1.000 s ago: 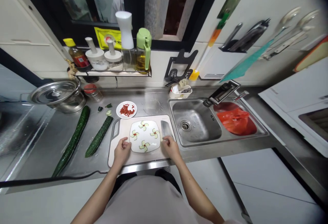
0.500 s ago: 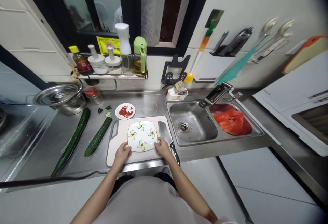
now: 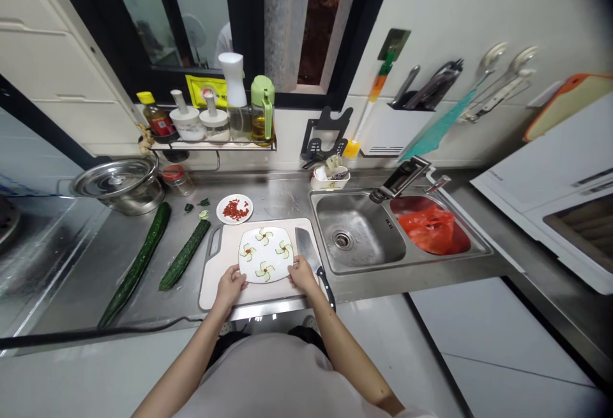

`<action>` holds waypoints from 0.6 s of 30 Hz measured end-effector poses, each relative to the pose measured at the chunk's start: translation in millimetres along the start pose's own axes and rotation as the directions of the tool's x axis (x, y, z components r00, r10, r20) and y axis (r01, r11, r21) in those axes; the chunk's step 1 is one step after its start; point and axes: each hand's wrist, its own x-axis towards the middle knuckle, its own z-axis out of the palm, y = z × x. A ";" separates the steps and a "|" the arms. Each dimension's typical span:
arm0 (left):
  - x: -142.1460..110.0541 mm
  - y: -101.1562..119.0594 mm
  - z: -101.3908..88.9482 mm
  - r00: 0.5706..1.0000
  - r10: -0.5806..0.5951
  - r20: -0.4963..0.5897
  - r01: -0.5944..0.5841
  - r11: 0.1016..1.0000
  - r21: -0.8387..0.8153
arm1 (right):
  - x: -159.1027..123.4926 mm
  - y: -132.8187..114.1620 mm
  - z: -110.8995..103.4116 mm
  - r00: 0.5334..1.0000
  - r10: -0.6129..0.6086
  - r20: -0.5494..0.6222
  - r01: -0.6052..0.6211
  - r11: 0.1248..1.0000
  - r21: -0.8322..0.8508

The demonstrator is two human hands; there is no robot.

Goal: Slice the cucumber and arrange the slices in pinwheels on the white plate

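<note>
A squarish white plate [image 3: 266,254] bears several pinwheels of green-edged cucumber slices with red bits at their centres. My left hand [image 3: 232,285] grips its lower left edge, and my right hand [image 3: 301,274] grips the lower right edge. Beneath the plate lies a pale cutting board [image 3: 221,293]; whether the two touch I cannot tell. A kitchen knife [image 3: 306,246] rests along the board's right side, its black handle close to my right hand. Behind the board sits a small white dish [image 3: 234,209] of red pieces. A cut cucumber [image 3: 184,256] lies to the left.
A longer whole cucumber [image 3: 136,265] lies farther left, near a lidded steel pot [image 3: 117,185]. Cucumber scraps [image 3: 204,214] sit behind. A double sink [image 3: 359,230] is on the right, with a red plastic bag [image 3: 427,228] in one basin. Bottles stand on a wall shelf [image 3: 211,145].
The camera view has tilted slightly, so the background sits a little lower. Both hands keep hold of the plate, which has not visibly moved on the board.
</note>
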 end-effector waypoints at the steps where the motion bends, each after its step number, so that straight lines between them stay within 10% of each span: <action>1: -0.2 0.2 -0.5 1.000 0.006 0.008 -0.006 1.000 -0.015 | -1.3 -1.7 -0.5 1.000 0.003 0.005 -0.003 0.999 0.032; 18: -31.3 52.1 -7.7 0.982 0.085 0.167 -0.066 0.991 -0.121 | -39.6 -51.6 -33.9 0.977 -0.175 0.118 0.128 0.936 0.328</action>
